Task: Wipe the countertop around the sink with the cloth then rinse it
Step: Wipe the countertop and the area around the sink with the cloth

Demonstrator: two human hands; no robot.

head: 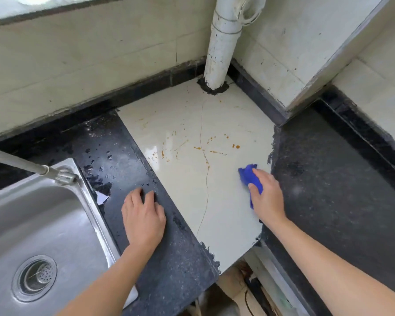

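Our right hand (266, 195) has its fingers curled over the blue cloth (249, 174), pressing it onto the white tile (226, 213) near the tile's right edge, just beside the dark countertop (328, 190). Our left hand (143, 215) lies flat, fingers straight, on the dark strip between the tile and the sink (55, 213), bracing us. To wipe well, we judge it best to hold the cloth bunched under the palm and bear down. We should sweep across the orange spots (235, 146) in overlapping strokes, drawing the dirt toward the sink, where the tap (62, 176) waits for rinsing.
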